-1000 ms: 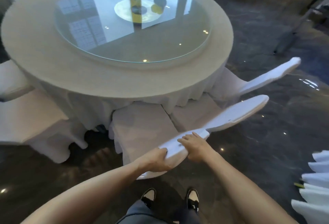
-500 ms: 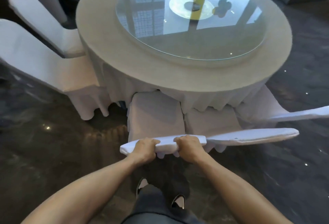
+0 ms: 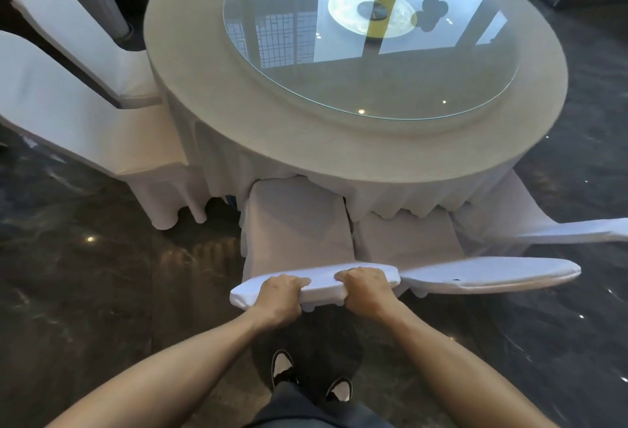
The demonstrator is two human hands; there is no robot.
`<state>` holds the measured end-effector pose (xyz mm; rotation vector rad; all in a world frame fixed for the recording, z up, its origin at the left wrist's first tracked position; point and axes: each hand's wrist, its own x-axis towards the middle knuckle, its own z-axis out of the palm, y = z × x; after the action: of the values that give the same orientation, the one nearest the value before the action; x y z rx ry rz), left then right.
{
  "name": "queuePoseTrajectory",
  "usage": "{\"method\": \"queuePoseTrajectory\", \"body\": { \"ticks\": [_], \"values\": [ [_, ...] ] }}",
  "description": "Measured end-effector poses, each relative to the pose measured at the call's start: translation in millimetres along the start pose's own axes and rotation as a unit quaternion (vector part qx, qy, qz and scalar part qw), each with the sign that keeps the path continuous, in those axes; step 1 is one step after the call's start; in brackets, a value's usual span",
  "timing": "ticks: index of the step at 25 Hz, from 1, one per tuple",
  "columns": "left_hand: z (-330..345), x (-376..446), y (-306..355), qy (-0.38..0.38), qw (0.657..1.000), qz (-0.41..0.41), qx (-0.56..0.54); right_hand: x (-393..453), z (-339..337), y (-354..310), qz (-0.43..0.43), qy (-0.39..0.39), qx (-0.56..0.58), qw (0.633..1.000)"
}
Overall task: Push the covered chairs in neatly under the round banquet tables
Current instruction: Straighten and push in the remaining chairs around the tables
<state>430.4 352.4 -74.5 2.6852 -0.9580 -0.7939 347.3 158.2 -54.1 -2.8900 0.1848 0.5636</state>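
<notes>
A round banquet table (image 3: 258,128) with a white cloth and a glass turntable (image 3: 370,53) fills the upper middle. Directly in front of me stands a white-covered chair (image 3: 292,223), its seat partly under the tablecloth's hem. My left hand (image 3: 280,295) and my right hand (image 3: 368,286) both grip the top edge of its backrest, side by side. A second covered chair (image 3: 404,240) sits close on its right, with its backrest top (image 3: 489,274) just beside my right hand.
A third covered chair (image 3: 509,216) stands at the far right. Two more covered chairs (image 3: 68,114) (image 3: 85,40) stand at the table's left, seats against the cloth. Dark glossy stone floor (image 3: 102,291) lies all around. My shoes (image 3: 282,364) are below the chair.
The view has swung so the gripped chair now faces the table squarely instead of at an angle. Its seat sits a little further under the cloth. Both hands keep their grip.
</notes>
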Motion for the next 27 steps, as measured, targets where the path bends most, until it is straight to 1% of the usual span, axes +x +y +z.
{"method": "queuePoseTrajectory", "body": {
  "ticks": [5, 7, 11, 13, 16, 18, 20, 22, 25, 27],
  "values": [
    [-12.3, 18.1, 1.6, 0.006, 1.0, 0.002, -0.008, 13.9, -19.4, 4.0, 0.003, -0.001, -0.013, 1.0],
    [-12.2, 18.9, 1.5, 0.009, 1.0, 0.006, -0.007, 14.4, -22.1, 6.3, -0.008, -0.015, -0.015, 1.0],
    [-14.8, 19.8, 2.9, -0.005, 1.0, 0.004, 0.013, 10.4, -24.4, 18.9, -0.009, -0.043, 0.035, 0.998],
    [-15.8, 20.5, 9.9, -0.013, 1.0, -0.002, 0.012, 5.0, -25.1, 27.6, -0.007, -0.04, 0.063, 0.997],
    [-15.7, 18.6, 23.3, -0.002, 1.0, -0.017, 0.013, -5.1, -23.4, 47.8, -0.02, -0.017, 0.082, 0.996],
    [-15.1, 19.1, 39.1, 0.015, 1.0, -0.016, 0.02, -18.7, -24.9, 72.9, -0.032, 0.003, 0.075, 0.997],
    [-14.4, 22.6, 62.1, 0.037, 0.999, -0.008, 0.035, -37.4, -27.3, 106.3, -0.023, 0.01, 0.054, 0.998],
    [-11.2, 29.4, 98.3, 0.048, 0.997, -0.001, 0.062, -62.2, -29.2, 152.3, 0.009, -0.016, -0.006, 1.0],
    [-2.7, 44.1, 148.6, 0.035, 0.993, -0.021, 0.114, -102.1, -22.8, 224.3, 0.072, -0.076, -0.111, 0.988],
    [-1.4, 53.9, 166.9, 0.024, 0.989, -0.043, 0.143, -121.5, -15.9, 261.5, 0.092, -0.065, -0.149, 0.982]
  ]
}}
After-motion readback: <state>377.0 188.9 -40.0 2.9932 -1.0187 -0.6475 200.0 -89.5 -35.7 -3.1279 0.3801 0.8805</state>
